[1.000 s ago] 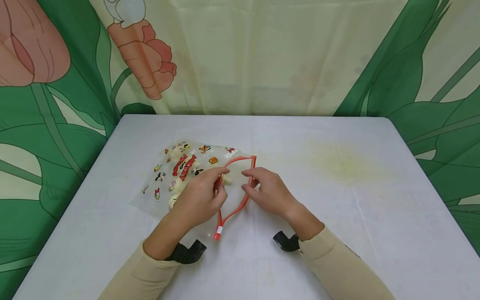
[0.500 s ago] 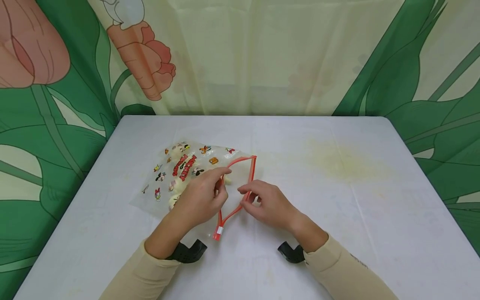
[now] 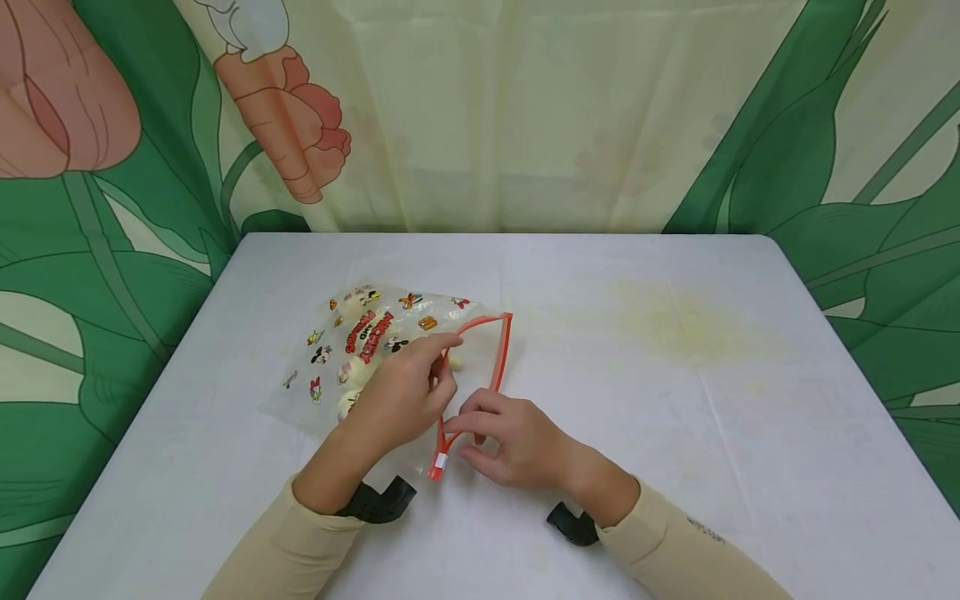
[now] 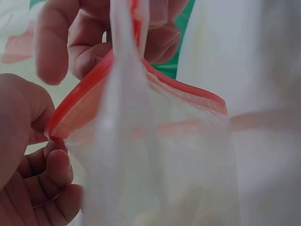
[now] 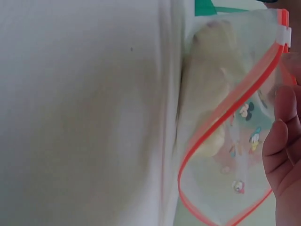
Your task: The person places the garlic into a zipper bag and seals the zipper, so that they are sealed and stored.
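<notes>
Reading the print first: the bag (image 3: 375,350) carries cartoon figures and red lettering that looks like "Mickey", too small in the head view to confirm; the right wrist view shows more small cartoon prints through the clear film. Your left hand (image 3: 397,396) lies over the bag with fingers curled, index and thumb pinching the near side of the red zip strip (image 3: 501,354) at the mouth; the left wrist view confirms fingers closed on the film and red strip. Your right hand (image 3: 517,442) sits low on the table (image 3: 675,417), just right of the bag's lower corner, fingers curled and pinching the strip near the white slider (image 3: 440,459). Both forearms come in from the bottom edge, beige sleeves, a black wrist mount under each. The bag lies flat on the table left of centre, mouth facing right and gaping open in a loop, the strip's two sides well apart at the top and meeting at the slider end. Inside it: pale yellowish lumps, blurred in both wrist views, can't tell what they are. A faint yellow stain (image 3: 675,325) marks the table well right of the bag.
</notes>
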The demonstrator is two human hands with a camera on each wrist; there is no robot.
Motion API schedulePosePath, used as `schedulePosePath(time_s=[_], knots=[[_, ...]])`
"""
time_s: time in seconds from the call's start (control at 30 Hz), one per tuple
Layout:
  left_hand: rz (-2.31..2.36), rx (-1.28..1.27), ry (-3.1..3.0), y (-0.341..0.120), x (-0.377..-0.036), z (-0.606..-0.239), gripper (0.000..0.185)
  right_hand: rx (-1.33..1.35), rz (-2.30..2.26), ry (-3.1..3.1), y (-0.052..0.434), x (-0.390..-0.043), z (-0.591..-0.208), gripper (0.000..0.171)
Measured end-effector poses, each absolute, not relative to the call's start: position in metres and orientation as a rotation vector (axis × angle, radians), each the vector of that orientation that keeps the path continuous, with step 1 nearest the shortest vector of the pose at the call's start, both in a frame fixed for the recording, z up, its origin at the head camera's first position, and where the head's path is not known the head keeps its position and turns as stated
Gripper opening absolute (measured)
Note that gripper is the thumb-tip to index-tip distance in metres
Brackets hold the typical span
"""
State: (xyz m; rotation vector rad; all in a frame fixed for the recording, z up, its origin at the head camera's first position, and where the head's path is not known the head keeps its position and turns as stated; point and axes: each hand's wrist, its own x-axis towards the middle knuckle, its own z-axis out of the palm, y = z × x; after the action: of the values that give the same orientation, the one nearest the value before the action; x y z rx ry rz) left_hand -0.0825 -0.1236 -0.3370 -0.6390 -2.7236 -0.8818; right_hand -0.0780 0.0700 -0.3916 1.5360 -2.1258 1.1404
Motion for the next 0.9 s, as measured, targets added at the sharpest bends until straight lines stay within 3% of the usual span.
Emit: schedulePosePath(time_s=[0.6, 0.9], knots=[[-0.940, -0.581, -2.691, -0.130, -0.080, -0.336, 0.035, 1.423, 0.935, -2.163, 0.053, -0.080, -0.398, 0.019], [-0.902, -0.588, -2.654, -0.136, -0.069, -0.335, 0.024, 1.390, 0.939, -2.161, 0.051, -0.084, -0.399, 0.017]])
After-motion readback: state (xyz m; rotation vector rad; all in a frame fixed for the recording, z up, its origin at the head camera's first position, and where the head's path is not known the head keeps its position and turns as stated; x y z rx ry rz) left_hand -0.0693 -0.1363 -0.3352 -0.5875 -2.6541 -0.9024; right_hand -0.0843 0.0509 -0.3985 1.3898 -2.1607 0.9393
